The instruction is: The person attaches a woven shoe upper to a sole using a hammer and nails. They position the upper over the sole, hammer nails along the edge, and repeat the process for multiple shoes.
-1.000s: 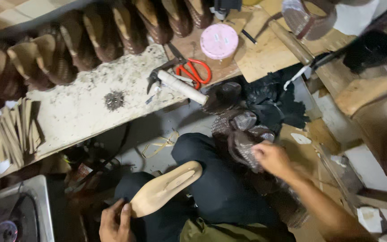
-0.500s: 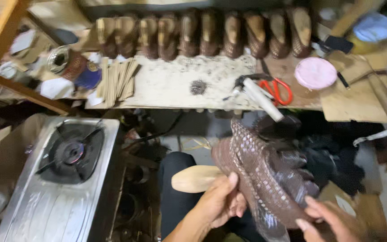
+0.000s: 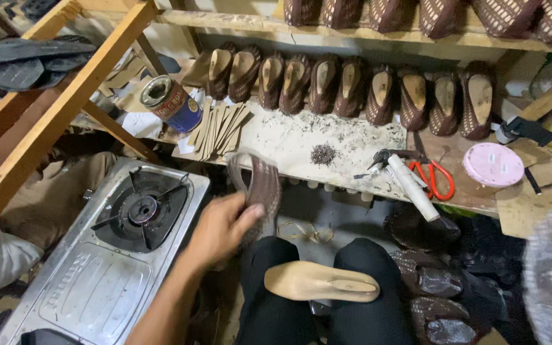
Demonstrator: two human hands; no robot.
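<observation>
Woven brown shoe upper [image 3: 260, 188], half second ago held low right by both hands, now centre frame above gas stove [image 3: 142, 211] edge. Left hand [image 3: 222, 227] fingers [image 3: 247, 214] clenched on it. Right hand out of view. Wooden last [image 3: 321, 282] resting on lap, lower centre, uncovered.

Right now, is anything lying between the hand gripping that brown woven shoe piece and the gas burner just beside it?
Nothing visible does. The left hand grips the brown woven shoe upper just off the right edge of the gas stove, and the burner has open space between. The motion blur hides fine detail.
</observation>
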